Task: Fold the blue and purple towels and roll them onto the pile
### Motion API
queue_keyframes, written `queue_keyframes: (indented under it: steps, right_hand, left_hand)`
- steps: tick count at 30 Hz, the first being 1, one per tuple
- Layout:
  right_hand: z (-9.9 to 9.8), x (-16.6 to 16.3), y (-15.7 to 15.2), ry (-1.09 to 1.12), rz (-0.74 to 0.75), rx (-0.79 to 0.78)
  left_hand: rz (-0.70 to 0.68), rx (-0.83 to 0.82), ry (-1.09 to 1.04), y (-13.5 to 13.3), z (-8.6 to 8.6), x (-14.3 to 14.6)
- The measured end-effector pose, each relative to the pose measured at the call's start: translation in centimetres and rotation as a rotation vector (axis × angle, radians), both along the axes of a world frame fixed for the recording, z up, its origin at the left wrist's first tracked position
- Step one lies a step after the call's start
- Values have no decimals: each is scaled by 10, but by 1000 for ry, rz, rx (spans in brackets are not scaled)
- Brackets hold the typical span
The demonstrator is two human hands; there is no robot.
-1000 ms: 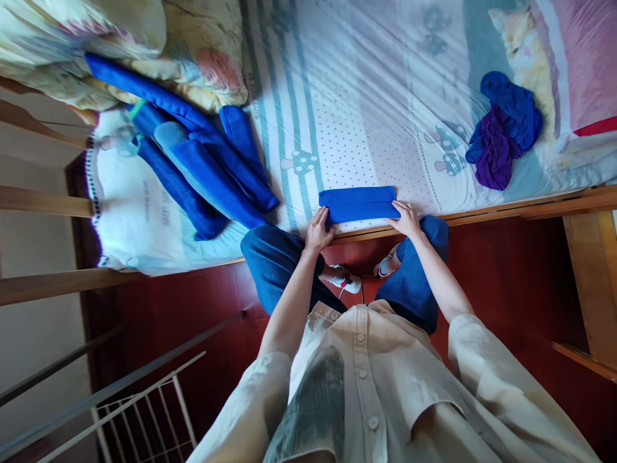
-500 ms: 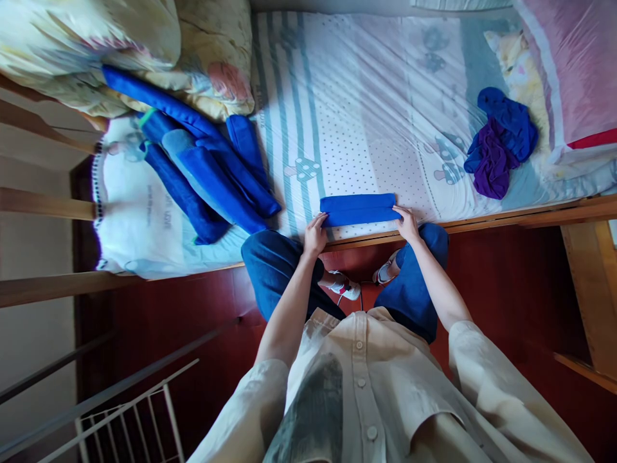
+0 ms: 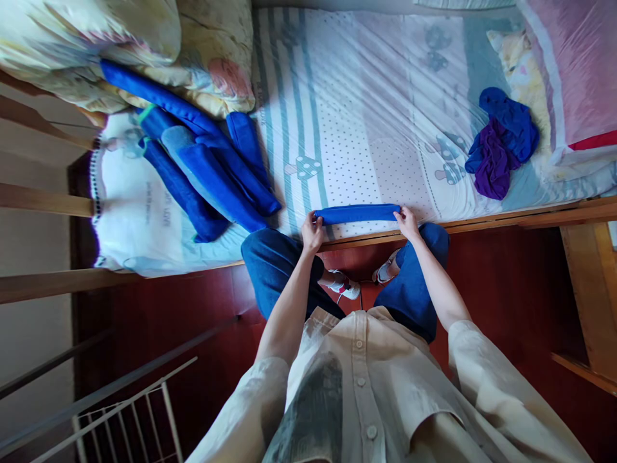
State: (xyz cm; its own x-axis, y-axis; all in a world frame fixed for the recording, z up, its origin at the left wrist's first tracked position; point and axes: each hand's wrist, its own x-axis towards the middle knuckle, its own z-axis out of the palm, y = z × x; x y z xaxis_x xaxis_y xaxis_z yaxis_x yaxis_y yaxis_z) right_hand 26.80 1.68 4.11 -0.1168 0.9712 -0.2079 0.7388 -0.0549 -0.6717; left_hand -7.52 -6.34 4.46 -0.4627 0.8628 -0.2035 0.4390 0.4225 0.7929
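While my left hand (image 3: pixel 312 231) and right hand (image 3: pixel 407 222) each pinch an end of the folded blue cloth (image 3: pixel 357 213) at the near edge of the bed (image 3: pixel 366 103), fingers seemingly closed on it, I judge uneven tension could let the fold slump or slide off that edge.

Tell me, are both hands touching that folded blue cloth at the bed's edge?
Touching. The head view shows the left hand gripping one end of the folded blue cloth and the right hand the other.
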Motion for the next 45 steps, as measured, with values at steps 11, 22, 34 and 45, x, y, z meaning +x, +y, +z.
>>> queue_keyframes:
  steps: [11, 22, 34, 45]
  right_hand:
    - [4, -2, -2, -133, -6, -53]
    - [5, -4, -2, -132, -53, -76]
    - [21, -5, 11, -158, -105, -154]
    - [77, -54, 31, -347, 72, 39]
  left_hand:
    - [57, -161, 75, 0, -11, -4]
    - [75, -226, 77, 4, -7, -8]
    - [118, -95, -13, 5, -12, -6]
    - [205, 105, -59, 10, -9, -3]
